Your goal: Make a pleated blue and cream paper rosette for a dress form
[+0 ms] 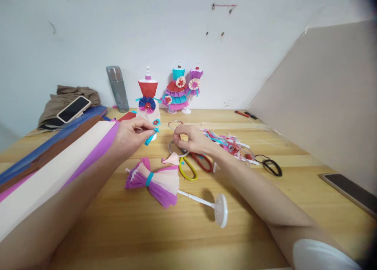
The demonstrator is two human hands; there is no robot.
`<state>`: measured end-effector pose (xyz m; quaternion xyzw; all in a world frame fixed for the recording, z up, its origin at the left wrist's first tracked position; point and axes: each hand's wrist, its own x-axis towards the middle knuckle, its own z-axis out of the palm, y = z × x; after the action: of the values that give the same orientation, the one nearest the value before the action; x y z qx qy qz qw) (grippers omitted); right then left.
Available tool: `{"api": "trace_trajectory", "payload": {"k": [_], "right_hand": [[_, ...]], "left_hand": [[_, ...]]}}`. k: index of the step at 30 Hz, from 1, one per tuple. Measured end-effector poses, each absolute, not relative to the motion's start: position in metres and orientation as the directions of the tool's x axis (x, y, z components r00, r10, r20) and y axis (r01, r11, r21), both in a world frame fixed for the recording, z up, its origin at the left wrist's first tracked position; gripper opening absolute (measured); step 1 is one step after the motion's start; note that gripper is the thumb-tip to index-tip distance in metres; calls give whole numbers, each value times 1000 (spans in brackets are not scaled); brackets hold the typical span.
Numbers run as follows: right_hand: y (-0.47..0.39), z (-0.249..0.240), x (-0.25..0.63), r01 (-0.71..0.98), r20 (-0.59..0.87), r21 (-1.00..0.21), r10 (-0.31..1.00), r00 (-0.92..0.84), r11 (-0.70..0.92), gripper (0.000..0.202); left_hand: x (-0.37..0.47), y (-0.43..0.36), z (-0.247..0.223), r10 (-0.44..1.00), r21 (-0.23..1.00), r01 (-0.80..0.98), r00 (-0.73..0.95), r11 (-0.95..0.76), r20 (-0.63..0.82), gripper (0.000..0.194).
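Observation:
My left hand [134,133] is closed in a pinch on a small turquoise paper strip [150,138], held above the table. My right hand [190,138] hovers over the scissors [188,168], which have one yellow and one red handle loop. Its thumb and fingertips are curled together, and what they hold, if anything, I cannot make out. A roll of tape [171,149] shows partly beneath that hand. In front of both hands, a small doll dress stand [198,199] lies on its side, wearing a purple and cream crepe-paper dress [163,185] with a turquoise waistband. A pleated cream paper piece [171,158] lies beside it.
Dressed mini mannequins [148,90] stand along the wall by a grey bottle [118,90]. Crepe-paper sheets [55,160], a phone [73,109] and brown cloth [63,99] lie left. Paper scraps [229,144], a black cord [271,167] and another phone [350,191] lie right.

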<state>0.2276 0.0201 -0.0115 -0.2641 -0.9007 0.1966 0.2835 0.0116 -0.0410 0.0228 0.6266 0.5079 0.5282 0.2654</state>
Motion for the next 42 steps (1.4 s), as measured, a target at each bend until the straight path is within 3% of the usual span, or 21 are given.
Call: {"api": "trace_trajectory", "payload": {"k": [5,10,14,23,32,42], "right_hand": [[34,-28,205,417,196,-179,448,-872,891,13],[43,-30,179,418,-24,-1,418,-908,908,14],[39,-25,166,480,-67,54,483,-873,876,15],[44,-24,201,665,16,32,665,-746,746,28],[47,-35,228,587,34,-114,594,-804,801,18],[52,-40,226,522,57,-155,536,-843,838,20]], "left_hand": [[8,-46,33,906,851,402,-109,-337,410,7],[8,-46,36,911,862,375,-93,-341,402,10],[7,-46,37,919,874,357,-91,-329,383,9],[6,-43,32,940,900,333,-90,-283,329,12],[12,-42,25,956,913,322,-60,-253,286,14],[12,-41,22,962,914,333,-60,-232,266,14]]}}
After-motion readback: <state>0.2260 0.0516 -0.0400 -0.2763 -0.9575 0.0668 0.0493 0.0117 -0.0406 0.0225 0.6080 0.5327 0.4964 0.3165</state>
